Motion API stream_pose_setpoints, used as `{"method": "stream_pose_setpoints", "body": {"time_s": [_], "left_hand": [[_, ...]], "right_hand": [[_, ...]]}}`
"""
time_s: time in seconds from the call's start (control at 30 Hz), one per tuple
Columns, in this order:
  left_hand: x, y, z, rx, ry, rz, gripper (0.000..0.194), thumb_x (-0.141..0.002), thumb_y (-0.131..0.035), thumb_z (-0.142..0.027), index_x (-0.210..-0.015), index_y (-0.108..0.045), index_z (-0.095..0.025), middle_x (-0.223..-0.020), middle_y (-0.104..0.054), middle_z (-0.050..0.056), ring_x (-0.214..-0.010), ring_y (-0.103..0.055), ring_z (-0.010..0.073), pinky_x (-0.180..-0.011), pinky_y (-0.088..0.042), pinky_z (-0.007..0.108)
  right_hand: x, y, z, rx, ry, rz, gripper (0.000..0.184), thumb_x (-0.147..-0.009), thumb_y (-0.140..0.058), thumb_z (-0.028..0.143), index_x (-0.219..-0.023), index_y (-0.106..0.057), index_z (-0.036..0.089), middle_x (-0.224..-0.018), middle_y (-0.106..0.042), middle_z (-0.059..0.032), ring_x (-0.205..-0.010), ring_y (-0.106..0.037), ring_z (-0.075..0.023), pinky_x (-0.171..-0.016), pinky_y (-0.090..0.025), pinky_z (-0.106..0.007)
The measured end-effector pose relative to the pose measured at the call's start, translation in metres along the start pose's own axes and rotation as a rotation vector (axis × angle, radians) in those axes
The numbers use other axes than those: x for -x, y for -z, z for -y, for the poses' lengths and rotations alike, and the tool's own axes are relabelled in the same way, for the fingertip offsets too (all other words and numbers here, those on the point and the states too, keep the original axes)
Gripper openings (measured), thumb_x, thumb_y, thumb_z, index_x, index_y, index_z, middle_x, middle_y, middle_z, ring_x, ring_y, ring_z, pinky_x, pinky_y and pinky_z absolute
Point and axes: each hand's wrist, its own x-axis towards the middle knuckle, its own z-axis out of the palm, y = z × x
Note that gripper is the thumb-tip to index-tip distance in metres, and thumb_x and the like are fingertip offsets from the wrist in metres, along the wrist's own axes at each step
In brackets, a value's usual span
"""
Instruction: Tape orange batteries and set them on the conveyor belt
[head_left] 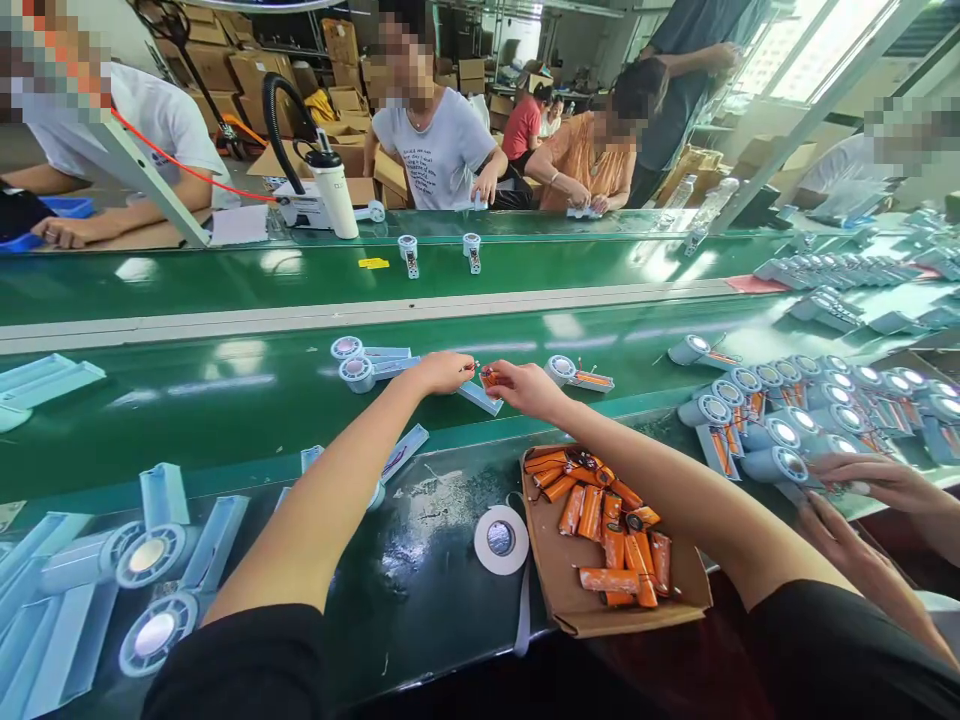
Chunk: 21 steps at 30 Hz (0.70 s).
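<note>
My left hand [448, 372] and my right hand [523, 388] meet closely over the green belt in the middle. My right hand is closed on an orange battery pack [490, 378], mostly hidden by the fingers. The fingertips of my left hand pinch something tiny, with a bit of red showing, too small to name. Below both hands lies the handle of a light blue plastic housing [481, 398]; its other end is hidden. Left of it sit two round-headed housings [357, 373]. To the right, another housing [561, 370] has an orange pack in its handle.
A cardboard tray [551, 600] of orange battery packs stands beside a white tape roll [501, 540]. Housings pile at left [154, 550] and right [780, 465]. A co-worker's hands [862, 485] reach in at right. People sit across the belt [225, 270].
</note>
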Motion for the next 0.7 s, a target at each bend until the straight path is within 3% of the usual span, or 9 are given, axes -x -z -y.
{"method": "stream_pose_setpoints", "body": {"time_s": [0.2, 0.47, 0.7], "left_hand": [[-0.006, -0.004, -0.012, 0.069, 0.036, -0.031, 0.04, -0.105, -0.062, -0.048, -0.129, -0.067, -0.018, -0.131, -0.07, 0.011, -0.118, -0.068, 0.0256, -0.106, -0.055, 0.051], [-0.019, -0.011, -0.021, 0.093, 0.066, -0.057, 0.038, -0.103, -0.066, -0.044, -0.131, -0.066, -0.019, -0.135, -0.067, 0.011, -0.12, -0.067, 0.0264, -0.105, -0.057, 0.051], [-0.031, -0.018, -0.023, 0.105, 0.093, -0.079, 0.036, -0.103, -0.066, -0.043, -0.129, -0.067, -0.019, -0.132, -0.068, 0.011, -0.117, -0.068, 0.0255, -0.102, -0.059, 0.05]], "right_hand": [[0.012, 0.0, 0.011, 0.215, 0.05, 0.113, 0.026, -0.099, -0.065, 0.023, -0.124, -0.071, 0.024, -0.112, -0.082, -0.0084, -0.098, -0.077, -0.027, -0.079, -0.049, -0.031], [0.004, 0.001, 0.007, 0.418, -0.106, 0.221, 0.042, -0.105, -0.055, 0.035, -0.143, -0.058, 0.018, -0.103, -0.081, -0.0132, -0.09, -0.076, -0.0311, -0.07, -0.047, -0.03], [-0.014, -0.003, 0.004, 0.476, -0.012, 0.387, 0.043, -0.109, -0.051, 0.046, -0.148, -0.061, 0.031, -0.121, -0.079, -0.0103, -0.109, -0.074, -0.0315, -0.087, -0.051, -0.034]]}}
